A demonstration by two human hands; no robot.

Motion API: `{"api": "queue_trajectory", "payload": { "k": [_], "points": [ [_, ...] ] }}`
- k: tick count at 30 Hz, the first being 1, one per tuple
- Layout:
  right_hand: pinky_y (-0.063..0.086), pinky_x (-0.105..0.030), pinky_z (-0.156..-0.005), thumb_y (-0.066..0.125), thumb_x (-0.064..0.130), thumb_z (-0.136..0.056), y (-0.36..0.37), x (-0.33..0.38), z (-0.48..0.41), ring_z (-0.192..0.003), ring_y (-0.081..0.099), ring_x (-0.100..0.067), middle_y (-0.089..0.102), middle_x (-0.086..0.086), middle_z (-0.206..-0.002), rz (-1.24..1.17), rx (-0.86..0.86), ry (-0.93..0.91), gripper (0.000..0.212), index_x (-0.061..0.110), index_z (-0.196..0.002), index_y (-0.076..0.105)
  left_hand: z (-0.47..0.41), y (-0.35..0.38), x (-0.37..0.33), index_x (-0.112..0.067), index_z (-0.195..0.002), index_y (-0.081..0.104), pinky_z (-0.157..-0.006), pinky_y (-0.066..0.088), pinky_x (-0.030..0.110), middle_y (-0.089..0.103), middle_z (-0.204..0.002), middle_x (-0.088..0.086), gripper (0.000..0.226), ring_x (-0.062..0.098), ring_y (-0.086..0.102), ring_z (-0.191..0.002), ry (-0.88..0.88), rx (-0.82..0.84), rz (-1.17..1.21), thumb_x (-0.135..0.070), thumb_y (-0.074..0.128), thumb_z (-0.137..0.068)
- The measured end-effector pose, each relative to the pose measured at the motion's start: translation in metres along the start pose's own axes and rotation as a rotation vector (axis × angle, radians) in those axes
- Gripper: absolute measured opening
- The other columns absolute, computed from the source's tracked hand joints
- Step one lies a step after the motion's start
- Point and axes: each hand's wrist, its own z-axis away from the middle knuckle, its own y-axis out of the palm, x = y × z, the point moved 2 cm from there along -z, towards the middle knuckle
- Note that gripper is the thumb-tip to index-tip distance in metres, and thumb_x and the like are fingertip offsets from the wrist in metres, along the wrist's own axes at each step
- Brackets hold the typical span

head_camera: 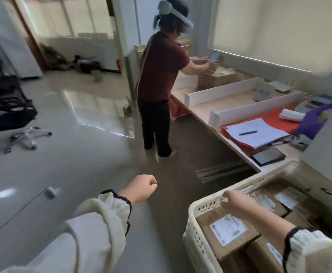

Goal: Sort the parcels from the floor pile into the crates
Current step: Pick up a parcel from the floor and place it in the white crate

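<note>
A cream slotted plastic crate [197, 235] stands at the lower right, filled with several brown cardboard parcels [225, 236] that carry white labels. My right hand [237, 200] reaches over the crate's near rim with its fingers spread above the parcels, and it holds nothing that I can see. My left hand [141, 187] hangs over the bare floor left of the crate, curled into a loose fist with nothing in it. No floor pile of parcels is in view.
Another person [160, 75] in a headset stands ahead at a long desk [204, 113] split by white dividers, handling a cardboard box [217, 77]. Papers, a pen and a tablet [268, 156] lie on the desk. An office chair [7, 113] stands at left.
</note>
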Motion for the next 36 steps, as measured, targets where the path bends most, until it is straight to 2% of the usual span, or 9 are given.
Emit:
{"api": "queue_trajectory", "payload": {
  "k": [4,7,14,19,22,25,27,32,36],
  "points": [
    [0.048,-0.025,-0.082,0.044,0.033,-0.087,0.013,0.133,0.003,-0.109,0.059,-0.021,0.062,0.001,-0.115,0.091,0.015,-0.242,0.031,0.019,-0.11,0.06,0.082,-0.046,0.11,-0.02,-0.107,0.066,-0.087,0.049,0.028,0.068,-0.111,0.001,0.023,0.02,0.063,-0.101,-0.205,-0.147,0.128,-0.028,0.052,-0.09],
    [0.046,-0.025,-0.072,0.043,0.028,-0.086,0.044,0.247,0.031,-0.102,0.061,-0.023,0.063,-0.001,-0.107,0.144,0.082,-0.43,0.021,0.019,-0.094,0.06,0.17,-0.061,0.195,-0.02,-0.109,0.067,-0.085,0.046,0.025,0.068,-0.111,0.001,0.023,0.019,0.062,-0.103,-0.384,-0.273,0.237,-0.028,0.054,-0.091],
    [0.045,-0.028,-0.088,0.044,0.038,-0.091,0.165,0.478,0.184,-0.117,0.055,-0.024,0.058,-0.003,-0.128,0.222,0.176,-0.872,0.04,0.023,-0.127,0.054,0.417,-0.061,0.352,-0.012,-0.11,0.067,-0.071,0.038,0.019,0.07,-0.105,0.011,0.024,0.026,0.064,-0.098,-0.723,-0.512,0.434,-0.022,0.055,-0.093],
    [0.041,-0.025,-0.095,0.045,0.038,-0.092,0.268,0.607,0.336,-0.123,0.051,-0.022,0.055,-0.002,-0.135,0.29,0.342,-1.175,0.043,0.023,-0.132,0.051,0.604,-0.032,0.433,-0.014,-0.114,0.066,-0.085,0.045,0.022,0.068,-0.115,0.004,0.026,0.019,0.062,-0.105,-1.009,-0.663,0.488,-0.021,0.055,-0.092],
    [0.04,-0.026,-0.096,0.044,0.039,-0.092,0.321,0.652,0.421,-0.123,0.051,-0.021,0.054,0.001,-0.136,0.369,0.448,-1.319,0.043,0.024,-0.132,0.051,0.703,-0.003,0.452,-0.012,-0.111,0.068,-0.086,0.046,0.025,0.068,-0.111,0.005,0.024,0.019,0.063,-0.103,-1.182,-0.776,0.555,-0.018,0.056,-0.091],
    [0.042,-0.028,-0.094,0.044,0.042,-0.091,0.369,0.681,0.492,-0.121,0.052,-0.021,0.054,0.001,-0.136,0.475,0.543,-1.453,0.043,0.025,-0.13,0.052,0.784,0.036,0.454,-0.014,-0.1,0.069,-0.075,0.046,0.023,0.069,-0.103,0.005,0.018,0.019,0.063,-0.093,-1.376,-0.887,0.65,-0.018,0.054,-0.091],
    [0.042,-0.029,-0.093,0.044,0.041,-0.091,0.401,0.692,0.532,-0.121,0.052,-0.022,0.054,-0.001,-0.135,0.564,0.607,-1.538,0.044,0.022,-0.13,0.052,0.824,0.065,0.449,-0.015,-0.092,0.067,-0.077,0.049,0.033,0.068,-0.096,0.005,0.016,0.024,0.063,-0.09,-1.491,-0.909,0.682,-0.02,0.051,-0.091],
    [0.043,-0.029,-0.085,0.042,0.033,-0.094,0.488,0.697,0.596,-0.111,0.056,-0.024,0.06,-0.006,-0.124,0.833,0.782,-1.65,0.036,0.017,-0.122,0.056,0.882,0.158,0.433,-0.02,-0.116,0.064,-0.076,0.041,0.019,0.067,-0.111,0.0,0.027,0.013,0.06,-0.093,-1.809,-0.92,0.77,-0.027,0.049,-0.096],
    [0.046,-0.03,-0.083,0.042,0.031,-0.093,0.576,0.702,0.614,-0.104,0.06,-0.026,0.064,-0.009,-0.113,1.009,0.845,-1.678,0.033,0.012,-0.113,0.059,0.896,0.251,0.447,-0.022,-0.117,0.064,-0.086,0.046,0.025,0.068,-0.111,0.001,0.027,0.018,0.062,-0.101,-2.013,-0.91,0.9,-0.029,0.05,-0.095]
  ]
}}
